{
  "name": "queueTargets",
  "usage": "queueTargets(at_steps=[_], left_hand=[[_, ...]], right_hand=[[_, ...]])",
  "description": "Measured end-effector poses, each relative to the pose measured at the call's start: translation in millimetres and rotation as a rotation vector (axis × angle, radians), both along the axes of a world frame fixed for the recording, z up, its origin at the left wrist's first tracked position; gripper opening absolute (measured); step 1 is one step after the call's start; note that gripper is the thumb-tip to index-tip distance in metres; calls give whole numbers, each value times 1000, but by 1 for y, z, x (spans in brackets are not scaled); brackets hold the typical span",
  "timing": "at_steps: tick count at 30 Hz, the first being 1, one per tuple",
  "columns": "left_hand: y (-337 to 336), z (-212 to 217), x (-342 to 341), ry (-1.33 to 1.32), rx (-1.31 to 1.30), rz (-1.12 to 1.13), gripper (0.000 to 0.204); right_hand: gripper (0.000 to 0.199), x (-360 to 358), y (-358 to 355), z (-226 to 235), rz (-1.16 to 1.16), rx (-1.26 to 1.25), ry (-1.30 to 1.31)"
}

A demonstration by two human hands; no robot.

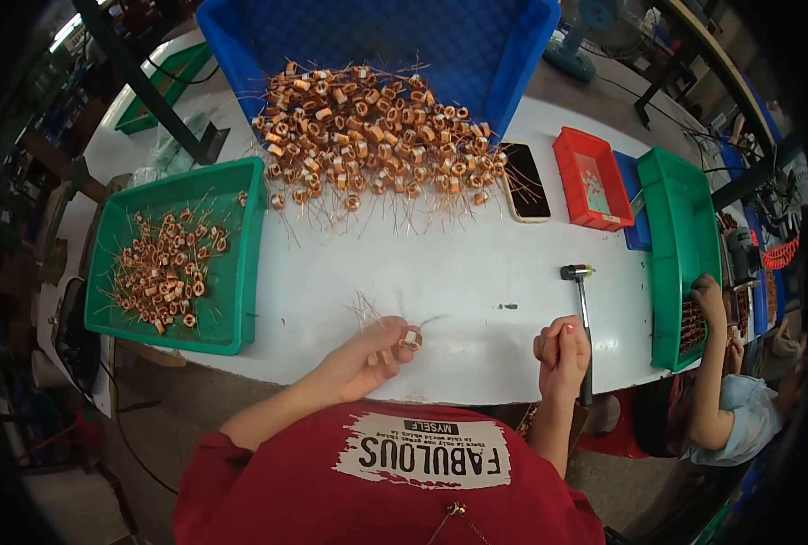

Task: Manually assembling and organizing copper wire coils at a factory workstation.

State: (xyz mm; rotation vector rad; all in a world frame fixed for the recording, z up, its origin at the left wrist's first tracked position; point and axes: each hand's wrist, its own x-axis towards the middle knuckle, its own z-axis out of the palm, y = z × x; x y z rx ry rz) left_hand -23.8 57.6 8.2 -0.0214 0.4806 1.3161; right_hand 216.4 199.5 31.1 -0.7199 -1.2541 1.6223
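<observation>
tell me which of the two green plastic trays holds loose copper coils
The green plastic tray on the left holds loose copper wire coils; the green tray on the right shows none.

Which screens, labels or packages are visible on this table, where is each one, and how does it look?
Phone: flat on the white table, right of the copper coil pile; a black rectangle with a pale rim, its screen dark.
Label: on the near rim of the small red bin, right of the phone; a small white strip.
Clear plastic bag: behind the green tray on the left; crumpled and see-through.
</observation>
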Motion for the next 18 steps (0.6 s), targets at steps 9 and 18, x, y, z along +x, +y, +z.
queueTargets(at_steps=[9,18], left_hand=[[-3,-53,31,-646,449,-425,30],[2,17,15,148,314,-393,27]], right_hand=[[25,-13,-5,-13,34,-1,-75],[23,-19,-9,-6,141,-14,-109]])
